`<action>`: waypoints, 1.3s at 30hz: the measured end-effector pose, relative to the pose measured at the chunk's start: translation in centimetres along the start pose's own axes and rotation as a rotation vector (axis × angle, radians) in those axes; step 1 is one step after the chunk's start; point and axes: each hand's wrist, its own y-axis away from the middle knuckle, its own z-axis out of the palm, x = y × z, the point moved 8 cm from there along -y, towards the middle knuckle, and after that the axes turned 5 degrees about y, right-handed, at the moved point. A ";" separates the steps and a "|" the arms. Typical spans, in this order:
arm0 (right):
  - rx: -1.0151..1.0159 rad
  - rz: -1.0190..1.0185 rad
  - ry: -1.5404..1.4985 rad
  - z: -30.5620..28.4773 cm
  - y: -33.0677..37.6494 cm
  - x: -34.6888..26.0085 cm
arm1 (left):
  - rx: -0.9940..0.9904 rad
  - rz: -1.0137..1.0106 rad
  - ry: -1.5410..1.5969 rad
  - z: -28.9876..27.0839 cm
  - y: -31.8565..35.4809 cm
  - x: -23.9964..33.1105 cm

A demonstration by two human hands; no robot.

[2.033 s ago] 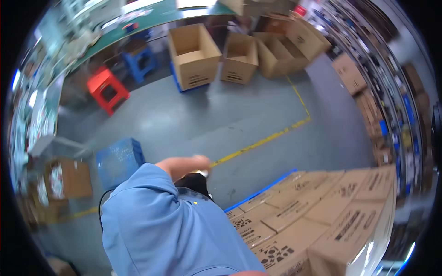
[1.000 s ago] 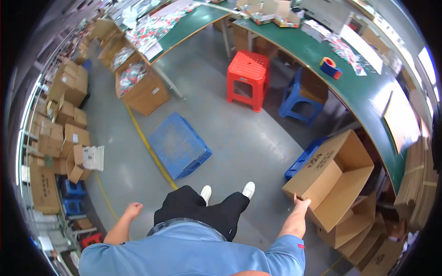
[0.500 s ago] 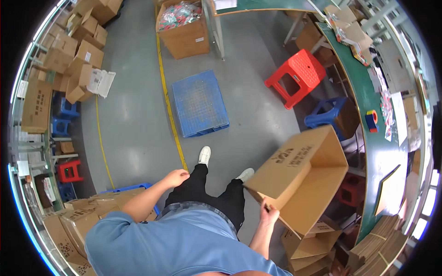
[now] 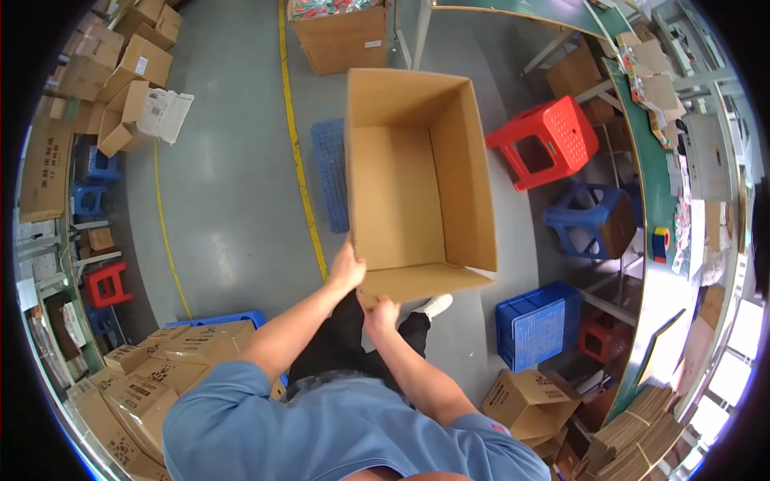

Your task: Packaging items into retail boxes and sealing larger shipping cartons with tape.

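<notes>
A large brown cardboard box [image 4: 399, 196] is held up in front of me, its open top facing me and nothing inside. My left hand [image 4: 346, 269] grips its near left corner, fingers partly hidden behind the wall. Close beside it, my right hand [image 4: 380, 311] is closed on the box's near edge below a flap [image 4: 421, 280]. Behind the box, a blue plastic pallet [image 4: 329, 172] lies on the floor, mostly covered from view.
A red stool [image 4: 553, 140] and a blue stool [image 4: 589, 220] stand right, beside a green workbench [image 4: 654, 188]. A blue crate [image 4: 539, 325] and open cartons [image 4: 529, 401] sit nearer. Stacked cartons [image 4: 148, 389] are at left; a box of packets [image 4: 341, 40] stands ahead.
The box has swung from my right side to in front of me, over the pallet. My left hand has come onto it too. The blue crate at right has come into view.
</notes>
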 end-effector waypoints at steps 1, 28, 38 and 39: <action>0.002 0.047 0.075 2.0 -1.3 1.1 | 0.016 -0.032 0.017 -1.5 -0.9 -0.5; 0.432 -0.819 1.320 -21.5 -49.8 -72.6 | 0.808 -0.231 -0.712 -3.7 -4.8 5.6; 0.536 -0.892 0.977 -2.2 -62.8 -85.4 | 0.261 -0.234 -0.591 23.4 -4.2 26.7; 0.487 -0.920 0.945 -1.4 -62.1 -82.9 | 0.274 -0.239 -0.570 24.4 -4.9 27.0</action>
